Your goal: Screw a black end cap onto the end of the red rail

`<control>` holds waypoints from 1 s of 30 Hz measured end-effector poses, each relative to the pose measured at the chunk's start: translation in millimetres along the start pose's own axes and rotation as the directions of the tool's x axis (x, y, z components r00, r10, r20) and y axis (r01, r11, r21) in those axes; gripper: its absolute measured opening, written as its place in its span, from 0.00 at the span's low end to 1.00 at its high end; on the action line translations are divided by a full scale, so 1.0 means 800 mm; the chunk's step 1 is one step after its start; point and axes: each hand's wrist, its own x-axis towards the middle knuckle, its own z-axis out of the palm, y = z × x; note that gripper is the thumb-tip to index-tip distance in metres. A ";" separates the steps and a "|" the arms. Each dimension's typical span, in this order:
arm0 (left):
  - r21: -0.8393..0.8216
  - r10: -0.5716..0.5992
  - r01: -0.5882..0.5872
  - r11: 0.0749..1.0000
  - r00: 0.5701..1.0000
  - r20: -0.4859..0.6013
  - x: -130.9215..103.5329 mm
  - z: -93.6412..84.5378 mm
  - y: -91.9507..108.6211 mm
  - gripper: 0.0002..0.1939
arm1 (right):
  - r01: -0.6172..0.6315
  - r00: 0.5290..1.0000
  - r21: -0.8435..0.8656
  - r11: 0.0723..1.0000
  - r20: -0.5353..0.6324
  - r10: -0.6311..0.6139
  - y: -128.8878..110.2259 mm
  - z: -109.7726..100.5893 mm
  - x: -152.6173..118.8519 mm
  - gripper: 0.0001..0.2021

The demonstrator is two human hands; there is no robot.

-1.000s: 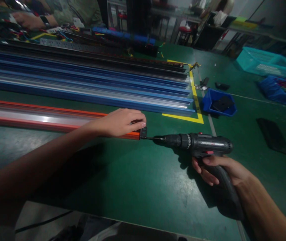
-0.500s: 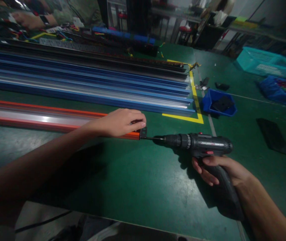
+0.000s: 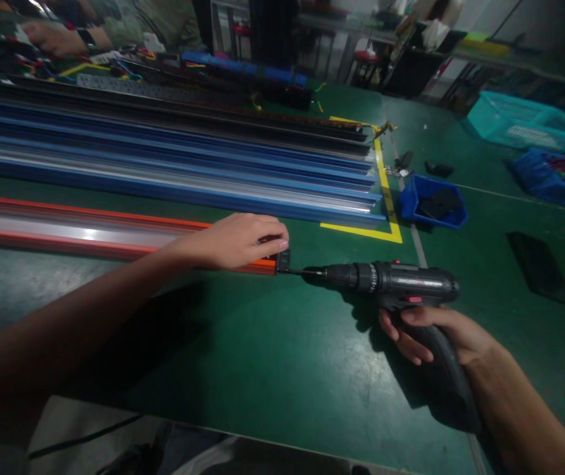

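A long orange-red profile point(image 3: 89, 234) lies on the green table, with a small black end piece point(image 3: 284, 260) at its right end. My left hand point(image 3: 243, 243) is closed over that end of the profile, thumb and fingers beside the end piece. In my right hand point(image 3: 441, 336) is the handle of a black power drill point(image 3: 401, 280), which points left. The drill's long thin bit reaches the black end piece; the exact contact point is too small to make out.
Blue profiles point(image 3: 213, 175) lie behind the orange-red one, inside yellow tape. To the right are a blue bin point(image 3: 433, 201) with black parts, a teal bin point(image 3: 525, 122), another blue bin point(image 3: 560, 177) and a dark flat object point(image 3: 540, 267). Another person's hand point(image 3: 52, 38) is at the back left.
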 end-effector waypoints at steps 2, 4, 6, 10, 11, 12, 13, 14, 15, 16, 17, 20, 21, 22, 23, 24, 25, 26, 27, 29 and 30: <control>-0.006 0.005 -0.005 1.000 1.000 0.001 0.000 0.000 0.000 0.22 | -0.001 1.000 0.005 1.000 0.003 0.001 0.001 -0.002 0.000 0.12; -0.007 0.009 -0.009 1.000 1.000 -0.002 0.000 0.000 -0.001 0.22 | 0.001 1.000 0.009 1.000 0.006 -0.001 0.002 -0.004 0.000 0.12; -0.002 0.008 -0.008 1.000 1.000 -0.006 0.000 0.001 0.000 0.22 | -0.001 1.000 0.012 1.000 0.012 0.001 0.005 -0.007 0.000 0.13; 0.009 0.002 -0.002 1.000 1.000 -0.013 0.000 0.001 0.000 0.21 | -0.004 1.000 0.012 1.000 0.024 0.004 0.008 -0.009 0.001 0.13; 0.008 0.003 -0.002 1.000 1.000 -0.012 0.000 0.001 0.000 0.21 | -0.001 1.000 0.014 1.000 0.022 0.001 0.007 -0.009 0.001 0.13; 0.006 0.003 -0.003 1.000 1.000 -0.011 0.000 0.001 0.000 0.21 | 0.003 1.000 0.019 1.000 0.019 -0.003 0.007 -0.008 0.001 0.13; 0.002 0.004 -0.004 1.000 1.000 -0.010 0.000 0.001 0.000 0.21 | 0.004 1.000 0.023 1.000 0.015 -0.005 0.006 -0.007 0.001 0.12; -0.002 0.005 -0.005 1.000 1.000 -0.008 0.000 0.001 0.000 0.21 | 0.004 1.000 0.025 1.000 0.011 -0.004 0.006 -0.007 0.000 0.12; -0.005 0.006 -0.006 1.000 1.000 -0.007 0.000 0.001 0.000 0.21 | 0.003 1.000 0.026 1.000 0.007 -0.003 0.005 -0.006 0.000 0.11; -0.007 0.006 -0.006 1.000 1.000 -0.007 0.000 0.001 0.000 0.21 | 0.003 1.000 0.026 1.000 0.004 -0.003 0.005 -0.005 0.000 0.11; -0.007 0.005 -0.005 1.000 1.000 -0.007 0.000 0.001 0.000 0.21 | 0.002 1.000 0.024 1.000 0.002 -0.002 0.004 -0.005 -0.001 0.11; -0.009 0.003 -0.003 1.000 1.000 -0.007 0.000 0.000 0.001 0.21 | 0.000 1.000 0.010 1.000 -0.004 0.000 0.005 -0.006 -0.001 0.11; -0.009 0.004 -0.004 1.000 1.000 -0.007 0.000 0.000 0.001 0.21 | -0.003 1.000 0.006 1.000 -0.004 0.003 0.006 -0.006 -0.001 0.12; -0.008 0.005 -0.005 1.000 1.000 -0.008 0.000 0.000 0.001 0.21 | -0.004 1.000 0.002 1.000 -0.003 0.004 0.006 -0.007 -0.001 0.12; -0.006 0.005 -0.005 1.000 1.000 -0.009 0.000 0.000 0.001 0.21 | -0.001 1.000 -0.002 1.000 -0.001 0.001 0.007 -0.008 -0.001 0.12; -0.004 0.004 -0.004 1.000 1.000 -0.009 -0.001 0.000 0.000 0.21 | 0.001 1.000 -0.005 1.000 -0.001 -0.001 0.007 -0.009 -0.002 0.12; -0.001 0.003 -0.003 1.000 1.000 -0.010 -0.001 0.000 0.000 0.21 | 0.002 1.000 -0.010 1.000 -0.002 -0.002 0.008 -0.009 -0.002 0.12; 0.001 0.002 -0.002 1.000 1.000 -0.011 -0.001 0.000 0.000 0.21 | 0.002 1.000 -0.014 1.000 -0.009 -0.002 0.008 -0.010 -0.002 0.12; 0.002 0.002 -0.002 1.000 1.000 -0.011 -0.001 0.001 0.000 0.21 | -0.001 1.000 -0.018 1.000 -0.017 0.001 0.008 -0.011 -0.002 0.12; 0.001 0.003 -0.003 1.000 1.000 -0.010 0.000 0.001 -0.001 0.21 | -0.009 0.999 -0.019 1.000 -0.033 0.009 0.008 -0.011 -0.003 0.12; 0.000 0.002 -0.002 1.000 1.000 -0.009 0.000 0.001 -0.001 0.21 | -0.009 0.999 -0.016 1.000 -0.034 0.008 0.007 -0.011 -0.003 0.12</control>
